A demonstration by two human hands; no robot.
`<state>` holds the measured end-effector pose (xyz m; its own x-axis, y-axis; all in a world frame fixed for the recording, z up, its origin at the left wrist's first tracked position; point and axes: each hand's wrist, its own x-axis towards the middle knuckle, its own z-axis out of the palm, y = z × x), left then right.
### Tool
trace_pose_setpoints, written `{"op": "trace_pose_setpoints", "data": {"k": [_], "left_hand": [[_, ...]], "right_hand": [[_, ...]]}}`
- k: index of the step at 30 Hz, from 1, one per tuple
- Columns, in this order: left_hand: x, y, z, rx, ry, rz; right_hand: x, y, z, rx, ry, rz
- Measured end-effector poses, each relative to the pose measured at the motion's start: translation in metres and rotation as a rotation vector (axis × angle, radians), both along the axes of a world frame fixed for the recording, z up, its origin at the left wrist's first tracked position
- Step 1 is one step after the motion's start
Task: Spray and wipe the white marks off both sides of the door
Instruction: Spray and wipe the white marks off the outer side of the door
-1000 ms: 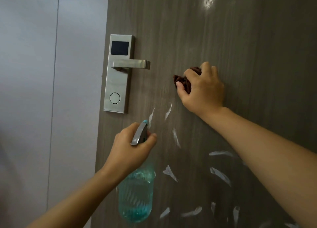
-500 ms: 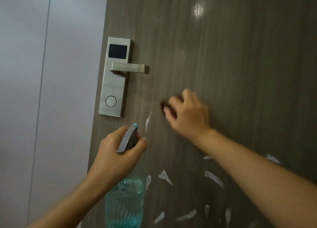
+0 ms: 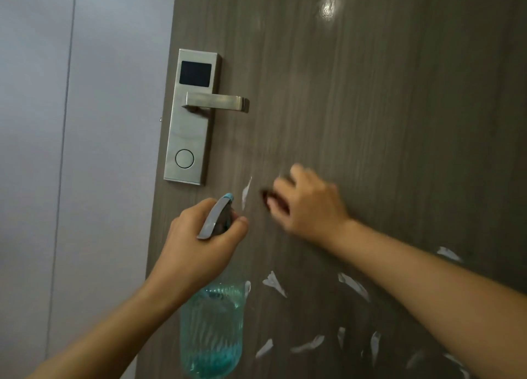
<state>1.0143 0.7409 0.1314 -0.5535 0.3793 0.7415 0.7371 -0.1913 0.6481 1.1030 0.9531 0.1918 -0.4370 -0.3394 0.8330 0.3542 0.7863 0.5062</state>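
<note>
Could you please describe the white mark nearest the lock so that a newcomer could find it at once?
Start at the steel lock plate on the door. Just below and right of its bottom corner is a thin, upright white mark, between the spray nozzle and the right hand. All other marks lie lower.

A pale lilac-grey wall is filling the left side, a thin vertical seam running down it. Light is glinting off the upper right as a bright patch, while the far right is falling into shadow.
</note>
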Motion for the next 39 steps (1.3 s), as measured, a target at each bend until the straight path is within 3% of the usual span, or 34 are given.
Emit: {"op": "trace_pose_setpoints", "data": {"k": [3, 5, 7, 10, 12, 17, 20, 24, 29, 32, 39], "left_hand": [[-0.002, -0.001, 0.001, -0.002, -0.011, -0.001], [-0.003, 0.0, 0.0, 0.01, -0.019, 0.002], [-0.002, 0.001, -0.001, 0.02, -0.026, 0.005], [-0.001, 0.0, -0.004, 0.011, -0.029, 0.01], [-0.003, -0.001, -0.006, 0.0, -0.035, 0.01], [-0.01, -0.001, -0.004, -0.008, -0.034, -0.004], [-0.011, 0.0, -0.004, -0.007, -0.033, 0.0], [-0.009, 0.003, -0.007, 0.0, -0.052, 0.006], [0.004, 0.006, -0.008, -0.001, -0.06, 0.014], [0.011, 0.009, -0.006, -0.001, -0.072, -0.017], [0.027, 0.021, 0.0, 0.002, -0.098, -0.068]], "right_hand": [[-0.005, -0.007, 0.052, -0.143, 0.24, -0.037], [-0.012, -0.01, 0.042, -0.177, 0.299, -0.032], [-0.016, -0.014, 0.003, -0.132, 0.185, 0.023], [-0.014, -0.01, -0.063, 0.089, -0.195, 0.061], [-0.01, -0.003, -0.06, 0.144, -0.288, 0.049], [-0.012, -0.008, 0.038, -0.111, 0.171, 0.001], [-0.021, -0.012, 0.033, -0.16, 0.295, -0.048], [-0.024, -0.017, -0.019, -0.102, 0.058, -0.123], [-0.005, -0.024, -0.025, -0.248, -0.149, -0.186], [0.006, -0.023, -0.017, -0.366, -0.224, -0.062], [0.035, -0.033, -0.008, -1.011, -0.118, 0.549]]}}
